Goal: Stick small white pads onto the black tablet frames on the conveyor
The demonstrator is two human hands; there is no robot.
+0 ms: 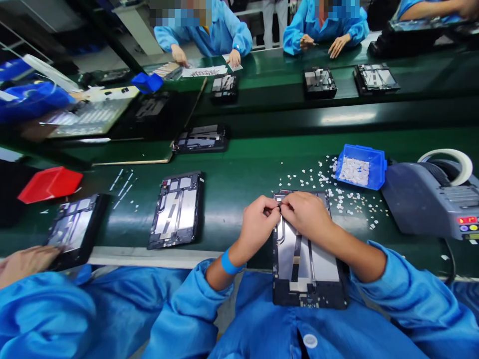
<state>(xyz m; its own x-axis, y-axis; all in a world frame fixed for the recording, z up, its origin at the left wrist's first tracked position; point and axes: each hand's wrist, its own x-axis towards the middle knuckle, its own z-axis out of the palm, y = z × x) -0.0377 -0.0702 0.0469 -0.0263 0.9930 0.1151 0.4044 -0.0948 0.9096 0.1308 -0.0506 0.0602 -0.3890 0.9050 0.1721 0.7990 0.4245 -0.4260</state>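
Dispenser (415, 199) digits (467, 220) illegible; left hand (260, 218), right hand (306, 213) seemingly pinch something tiny (279, 203) over device (325, 262).

left hand (258, 224) and right hand (307, 213) meet, fingers pinched at a tiny dark part (279, 204) over an opened device (325, 259); white scraps (340, 199) litter the counter (243, 167) near a blue box (380, 164).

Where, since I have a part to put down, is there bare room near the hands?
Bare green bench lies between the left hand and the opened device to its left, and farther back, left of the white scraps. Past the right hand it is crowded: blue bin, more scraps, grey tape dispenser.
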